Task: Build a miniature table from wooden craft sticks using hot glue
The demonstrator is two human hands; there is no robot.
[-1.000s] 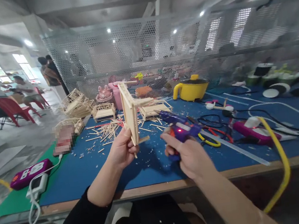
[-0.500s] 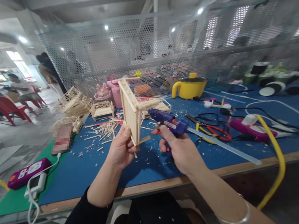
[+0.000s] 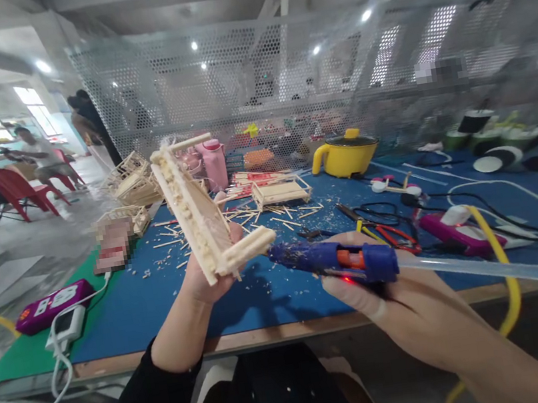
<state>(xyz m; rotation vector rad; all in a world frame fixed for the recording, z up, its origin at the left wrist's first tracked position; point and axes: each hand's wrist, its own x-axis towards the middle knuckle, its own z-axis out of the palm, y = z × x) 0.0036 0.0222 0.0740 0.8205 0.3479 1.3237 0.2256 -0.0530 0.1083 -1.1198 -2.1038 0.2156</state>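
Note:
My left hand (image 3: 210, 281) is closed round a small frame of wooden sticks (image 3: 188, 217), tilted up above the table. Stringy glue clings to the frame's upper end. In my right hand (image 3: 390, 304) is a blue hot glue gun (image 3: 339, 262), a long clear glue stick (image 3: 502, 274) jutting from its rear. The gun's nozzle is at the end of the frame's lower right stick; I cannot tell whether they touch. A red light glows on the gun. Behind them, loose sticks (image 3: 291, 215) and another small stick frame (image 3: 282, 191) lie on the blue table mat (image 3: 155, 319).
More stick frames (image 3: 132, 181) are piled at the back left. A yellow pot (image 3: 347, 155) stands at the back. Pliers (image 3: 346, 211), cables and a purple power strip (image 3: 460, 233) lie to the right. At left are a phone (image 3: 112, 245) and another purple power strip (image 3: 55, 306).
The stick frame has turned and tipped left, showing its glued side. My right hand has raised and turned the glue gun so its nozzle points left at the frame.

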